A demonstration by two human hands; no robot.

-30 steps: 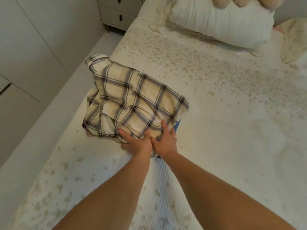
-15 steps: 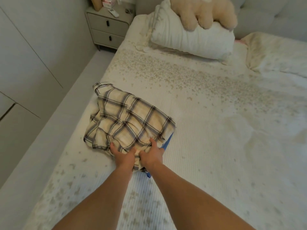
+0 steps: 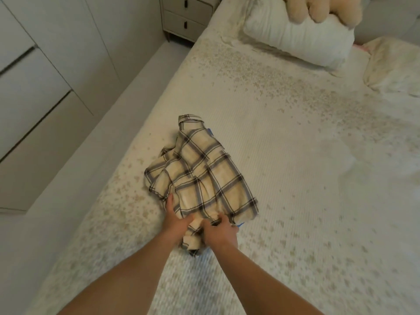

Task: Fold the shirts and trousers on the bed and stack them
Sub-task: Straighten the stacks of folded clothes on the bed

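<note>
— Fingers of the left hand (image 3: 173, 220) are curled into the near edge of the plaid shirt (image 3: 201, 178), thumb on top; the right hand (image 3: 219, 231) has bunched the same hem just beside it, knuckles up.

— Where does the shirt sit?

— Near the left edge of the bed (image 3: 295, 155), lying on something blue (image 3: 239, 224) that peeks out at its near right corner and again by the collar. I'd guess a garment already folded; I cannot tell which.

— So how should the step go?

— The cloth looks rumpled, not flat. I'd spread the two grips apart along the hem to pull out slack, then square it over the blue piece so the stack sits even.

— And beyond?

— Speckled cream bedspread, a white pillow (image 3: 297, 39) with a plush toy (image 3: 318, 7) on it at the head, a drawered nightstand (image 3: 188, 17) in the corner, pale cupboard doors (image 3: 45, 87) along the left.
</note>
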